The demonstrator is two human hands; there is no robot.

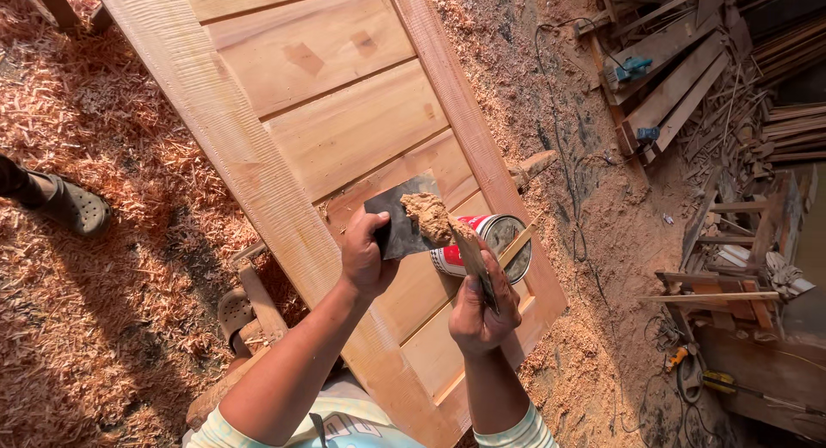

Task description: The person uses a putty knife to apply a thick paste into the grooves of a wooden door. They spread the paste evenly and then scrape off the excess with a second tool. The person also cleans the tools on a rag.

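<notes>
Putty point(428, 216), a tan lump of it, sits heaped on a dark flat blade point(397, 220) held level above a wooden door point(335, 129). Left hand point(365, 257) is closed around the lower edge of the blade, thumb on top, keeping it flat like a small tray so the lump does not slide off. Right hand point(480, 308) is clenched on a narrow scraper point(472, 257), its tip angled up into the lump from the near side, apparently working or lifting the paste. Just beyond the hands a round tin point(489, 246) with a red and white side lies tipped on the door panel, a wooden stick point(516, 244) resting across its open mouth; kept near, likely so more paste is within reach. Door lies slanted across the view on low supports, panels facing up. Wood shavings point(112, 267) cover the ground to the left. A sandalled foot point(76, 207) of another person stands at the left edge. Stacked planks point(671, 78) and offcuts lie well apart at upper right, a cable point(568, 155) trailing over the sawdust.
</notes>
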